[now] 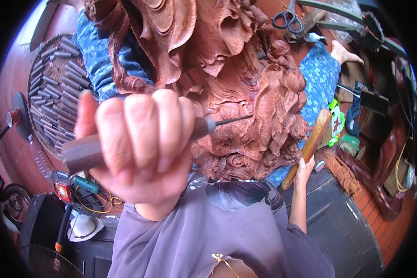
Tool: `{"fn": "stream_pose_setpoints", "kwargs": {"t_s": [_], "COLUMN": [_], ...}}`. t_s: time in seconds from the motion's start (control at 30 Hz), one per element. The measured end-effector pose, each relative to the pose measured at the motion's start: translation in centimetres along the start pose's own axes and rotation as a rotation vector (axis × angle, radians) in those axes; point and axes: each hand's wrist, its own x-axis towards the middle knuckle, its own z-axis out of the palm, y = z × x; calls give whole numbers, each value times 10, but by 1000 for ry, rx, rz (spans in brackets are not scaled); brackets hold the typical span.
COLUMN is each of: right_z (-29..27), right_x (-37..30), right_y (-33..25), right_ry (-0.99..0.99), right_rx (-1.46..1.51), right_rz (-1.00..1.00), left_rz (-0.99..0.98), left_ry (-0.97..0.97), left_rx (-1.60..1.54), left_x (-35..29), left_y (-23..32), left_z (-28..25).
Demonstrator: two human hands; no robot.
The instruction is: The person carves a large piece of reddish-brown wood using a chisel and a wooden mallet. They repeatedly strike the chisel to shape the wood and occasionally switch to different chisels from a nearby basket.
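Left hand [146, 143]: nearest the camera, clamped round your chisel [199, 129], blade [234, 120] pointing right
Right hand [305, 170]: your grip closed on the mallet [316, 134]
Carving [275, 106]: before you, centre to far
Blade: seat it before tapping lightly

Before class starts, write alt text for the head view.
The left hand holds a thin pointed tool in front of a reddish wood carving; the right hand holds a wooden club. A round tray of dark rods lies left.
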Motion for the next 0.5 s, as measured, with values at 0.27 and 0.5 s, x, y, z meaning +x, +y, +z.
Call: {"fn": "stream_pose_setpoints", "kwargs": {"t_s": [0.27, 0.5], "right_z": [-2, -4], "right_x": [-2, -2], "right_y": [0, 4], "right_ry": [-29, -33], "right_rx": [71, 91], "right_rz": [34, 49], "left_rz": [149, 117], "left_ry": [113, 44], "left_rx": [-17, 19], "left_x": [-13, -10], "left_y": [-30, -32], "left_z": [-23, -30]}}
